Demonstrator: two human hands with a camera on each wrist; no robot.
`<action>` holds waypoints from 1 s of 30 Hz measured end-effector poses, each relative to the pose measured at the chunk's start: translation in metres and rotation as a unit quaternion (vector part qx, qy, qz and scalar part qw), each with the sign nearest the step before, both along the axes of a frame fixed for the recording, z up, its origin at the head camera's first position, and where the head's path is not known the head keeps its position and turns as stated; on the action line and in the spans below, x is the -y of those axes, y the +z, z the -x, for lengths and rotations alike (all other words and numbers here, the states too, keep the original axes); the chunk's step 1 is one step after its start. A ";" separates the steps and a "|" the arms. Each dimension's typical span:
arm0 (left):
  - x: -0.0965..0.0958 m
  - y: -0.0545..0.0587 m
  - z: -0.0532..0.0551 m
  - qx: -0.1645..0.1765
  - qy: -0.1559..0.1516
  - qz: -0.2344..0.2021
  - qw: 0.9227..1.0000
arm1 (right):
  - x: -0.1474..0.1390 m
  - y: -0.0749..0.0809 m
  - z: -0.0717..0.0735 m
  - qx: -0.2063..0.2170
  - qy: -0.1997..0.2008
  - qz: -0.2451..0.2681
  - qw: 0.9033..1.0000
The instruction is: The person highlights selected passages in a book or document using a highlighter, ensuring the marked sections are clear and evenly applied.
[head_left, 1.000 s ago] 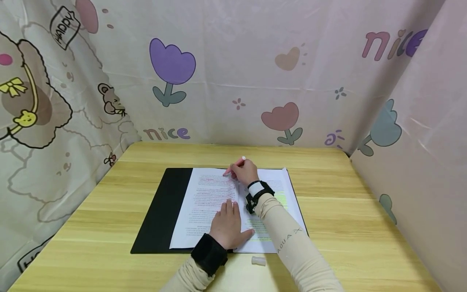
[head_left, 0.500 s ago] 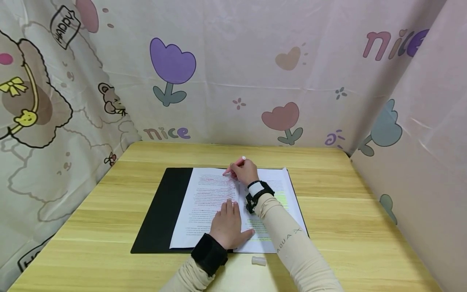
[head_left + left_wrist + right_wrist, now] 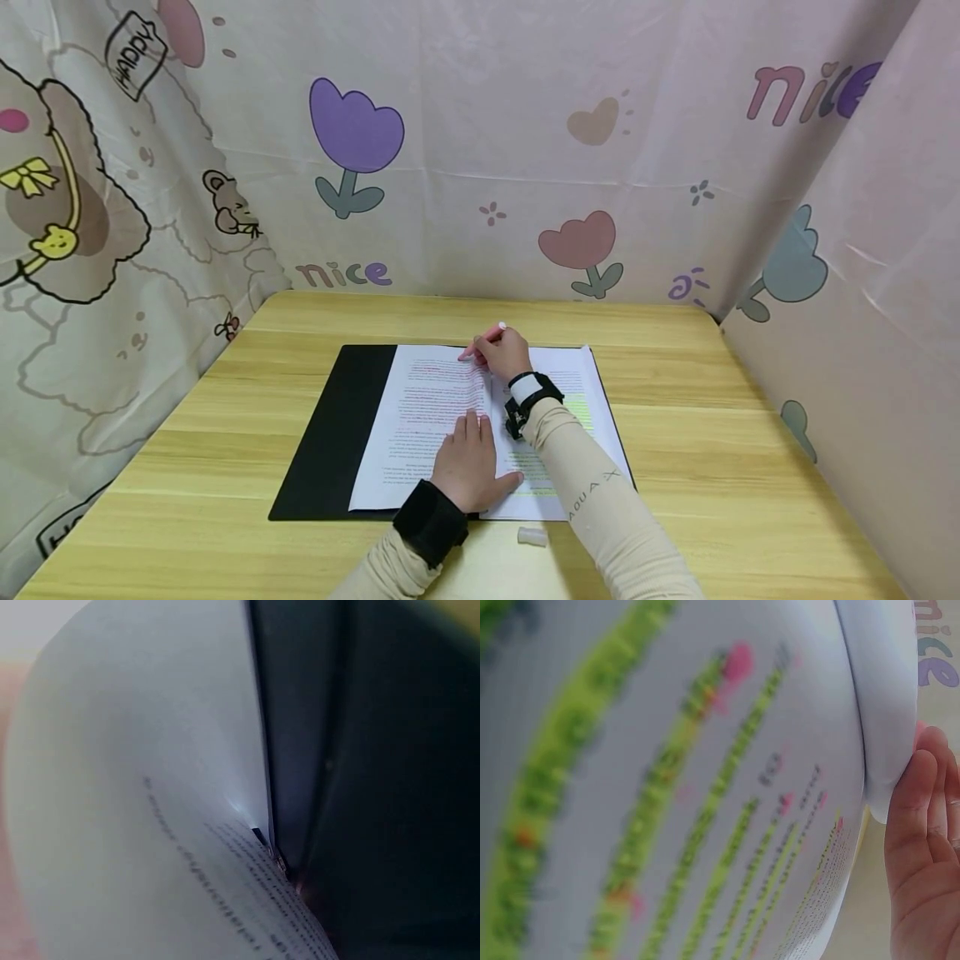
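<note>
A pink highlighter point(image 3: 491, 333) with a white end is pinched in my right hand point(image 3: 508, 357). Its tip meets the top lines of the left page point(image 3: 416, 400), where several lines carry pink marks. Palm down, my left hand point(image 3: 465, 471) rests with straight fingers near the fold between the pages. Both pages lie on an open black folder point(image 3: 322, 433). Green-highlighted lines with small pink spots cover the right page point(image 3: 667, 787) in the right wrist view; the right-hand fingers point(image 3: 911, 802) curl beyond its edge. In the left wrist view, the page point(image 3: 127, 720) bulges beside the black folder.
A small grey-white block point(image 3: 532, 537) lies on the wooden table point(image 3: 720, 467) just in front of the folder. Printed curtains point(image 3: 465, 125) hang behind the table and along both sides. Black bands wrap both wrists.
</note>
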State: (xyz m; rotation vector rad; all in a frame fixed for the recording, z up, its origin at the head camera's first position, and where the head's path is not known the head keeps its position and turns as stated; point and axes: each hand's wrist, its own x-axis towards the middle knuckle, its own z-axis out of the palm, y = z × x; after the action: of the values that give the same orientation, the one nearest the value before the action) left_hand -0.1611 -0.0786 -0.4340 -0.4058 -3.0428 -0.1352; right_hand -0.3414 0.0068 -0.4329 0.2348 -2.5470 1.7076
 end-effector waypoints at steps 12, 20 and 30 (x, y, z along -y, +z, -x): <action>-0.001 0.001 0.000 0.008 0.003 -0.011 1.000 | 0.007 0.001 0.006 0.028 -0.005 0.002 1.000; -0.001 0.002 0.000 0.008 0.002 -0.013 1.000 | 0.011 0.004 0.005 0.026 -0.013 -0.018 0.999; -0.001 0.004 0.000 0.013 0.004 -0.010 1.000 | 0.010 0.003 0.008 0.026 -0.016 -0.024 0.999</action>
State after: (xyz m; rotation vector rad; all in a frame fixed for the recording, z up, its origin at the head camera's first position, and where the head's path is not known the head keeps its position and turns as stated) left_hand -0.1612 -0.0775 -0.4303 -0.3945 -3.0658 -0.1726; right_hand -0.3496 -0.0034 -0.4301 0.1517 -2.6162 1.6640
